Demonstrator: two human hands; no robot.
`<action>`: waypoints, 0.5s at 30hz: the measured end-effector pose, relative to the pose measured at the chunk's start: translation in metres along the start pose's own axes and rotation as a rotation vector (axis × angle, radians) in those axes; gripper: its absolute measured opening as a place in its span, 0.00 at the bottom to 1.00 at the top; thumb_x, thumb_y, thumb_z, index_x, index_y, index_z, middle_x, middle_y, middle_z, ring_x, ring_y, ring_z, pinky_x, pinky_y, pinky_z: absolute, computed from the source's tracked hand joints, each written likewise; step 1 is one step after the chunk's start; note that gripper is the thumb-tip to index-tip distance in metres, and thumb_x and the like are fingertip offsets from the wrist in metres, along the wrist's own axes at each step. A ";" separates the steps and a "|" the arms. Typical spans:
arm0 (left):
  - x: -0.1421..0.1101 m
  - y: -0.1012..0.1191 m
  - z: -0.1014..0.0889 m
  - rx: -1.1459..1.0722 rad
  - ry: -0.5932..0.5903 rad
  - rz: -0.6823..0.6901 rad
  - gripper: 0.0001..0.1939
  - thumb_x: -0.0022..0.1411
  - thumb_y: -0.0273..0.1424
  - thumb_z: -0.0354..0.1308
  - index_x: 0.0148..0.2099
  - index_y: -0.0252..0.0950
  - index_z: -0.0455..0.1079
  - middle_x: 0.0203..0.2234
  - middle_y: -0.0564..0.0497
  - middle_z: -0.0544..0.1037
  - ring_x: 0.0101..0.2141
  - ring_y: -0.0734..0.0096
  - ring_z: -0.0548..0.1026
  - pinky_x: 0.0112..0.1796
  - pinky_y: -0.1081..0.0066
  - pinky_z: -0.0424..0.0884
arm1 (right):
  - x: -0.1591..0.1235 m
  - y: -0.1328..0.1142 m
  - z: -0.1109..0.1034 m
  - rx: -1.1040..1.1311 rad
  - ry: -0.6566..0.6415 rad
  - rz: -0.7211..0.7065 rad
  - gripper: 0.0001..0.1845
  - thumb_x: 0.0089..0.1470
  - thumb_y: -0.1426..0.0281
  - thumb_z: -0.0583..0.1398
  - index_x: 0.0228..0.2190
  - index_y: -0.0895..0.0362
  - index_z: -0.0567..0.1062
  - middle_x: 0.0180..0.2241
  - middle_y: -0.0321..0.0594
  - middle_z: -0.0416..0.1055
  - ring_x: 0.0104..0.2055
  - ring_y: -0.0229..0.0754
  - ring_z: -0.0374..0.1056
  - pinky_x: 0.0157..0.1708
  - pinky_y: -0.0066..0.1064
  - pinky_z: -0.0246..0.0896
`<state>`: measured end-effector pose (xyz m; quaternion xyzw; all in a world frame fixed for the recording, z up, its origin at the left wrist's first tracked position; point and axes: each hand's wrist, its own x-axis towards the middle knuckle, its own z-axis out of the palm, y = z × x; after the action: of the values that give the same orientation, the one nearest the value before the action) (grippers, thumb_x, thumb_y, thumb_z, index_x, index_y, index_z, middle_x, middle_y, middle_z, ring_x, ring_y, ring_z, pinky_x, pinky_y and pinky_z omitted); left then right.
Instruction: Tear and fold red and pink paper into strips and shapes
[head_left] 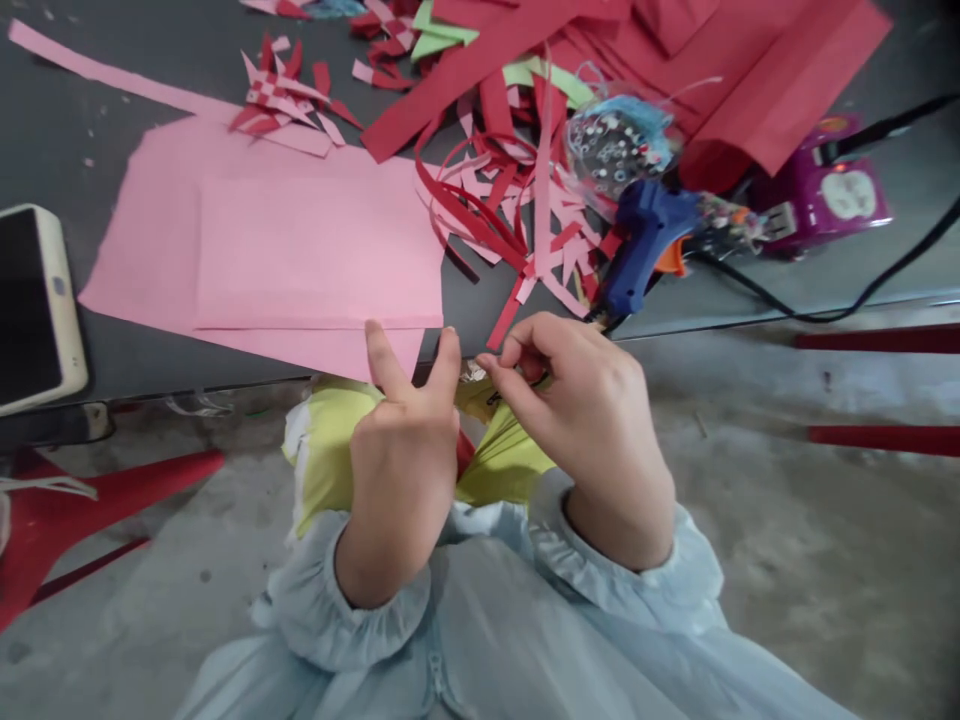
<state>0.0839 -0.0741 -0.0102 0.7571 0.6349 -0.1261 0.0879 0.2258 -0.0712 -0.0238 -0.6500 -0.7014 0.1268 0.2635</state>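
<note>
My left hand (pixel 405 440) is held back upward, with the thumb and one finger stretched apart in a V and its other fingers out of sight beneath. Its fingertip reaches the lower edge of a folded pink paper (pixel 315 250), but I cannot tell whether it presses on it. Close by on the right, my right hand (pixel 592 400) is closed, thumb and index finger nearly together; anything between them is too small to make out. A narrow red paper strip (pixel 506 310) lies just beyond these fingertips. Pink and red paper scraps (pixel 517 210) are heaped behind both hands.
A blue glue gun (pixel 637 240) lies right of the scraps, its black cable trailing along the table edge. Behind it are a bag of small beads (pixel 619 145), a purple power adapter (pixel 832 195) and red sheets (pixel 787 80). A phone (pixel 45 300) rests at far left.
</note>
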 end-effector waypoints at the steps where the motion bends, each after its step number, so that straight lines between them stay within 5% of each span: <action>1: -0.001 -0.002 0.000 0.007 0.018 0.013 0.32 0.69 0.28 0.47 0.74 0.43 0.52 0.71 0.26 0.51 0.26 0.70 0.80 0.27 0.69 0.77 | -0.001 -0.002 0.001 -0.010 0.004 0.004 0.07 0.58 0.71 0.61 0.28 0.54 0.68 0.24 0.32 0.67 0.27 0.38 0.63 0.31 0.29 0.54; 4: -0.003 -0.008 -0.005 0.028 0.063 0.016 0.30 0.70 0.26 0.42 0.72 0.29 0.55 0.70 0.29 0.55 0.29 0.68 0.81 0.27 0.70 0.77 | -0.003 -0.011 0.003 -0.073 -0.044 0.025 0.05 0.62 0.69 0.57 0.35 0.56 0.73 0.27 0.36 0.73 0.30 0.40 0.67 0.32 0.30 0.56; 8: -0.003 -0.012 -0.012 -0.020 0.042 -0.007 0.30 0.69 0.26 0.42 0.72 0.26 0.54 0.71 0.35 0.56 0.34 0.68 0.82 0.31 0.69 0.79 | -0.002 -0.031 0.005 -0.254 -0.233 0.069 0.22 0.64 0.72 0.50 0.55 0.56 0.74 0.31 0.41 0.79 0.32 0.43 0.73 0.30 0.31 0.55; 15: 0.006 -0.015 -0.008 -0.218 -0.040 -0.050 0.32 0.70 0.29 0.49 0.73 0.50 0.52 0.71 0.40 0.55 0.34 0.63 0.83 0.33 0.61 0.81 | 0.008 -0.061 0.013 -0.459 -0.491 0.166 0.34 0.64 0.73 0.50 0.69 0.52 0.58 0.32 0.45 0.82 0.32 0.46 0.78 0.24 0.29 0.53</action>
<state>0.0704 -0.0636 -0.0038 0.7244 0.6616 -0.0733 0.1793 0.1668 -0.0685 -0.0010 -0.6974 -0.6987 0.1393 -0.0777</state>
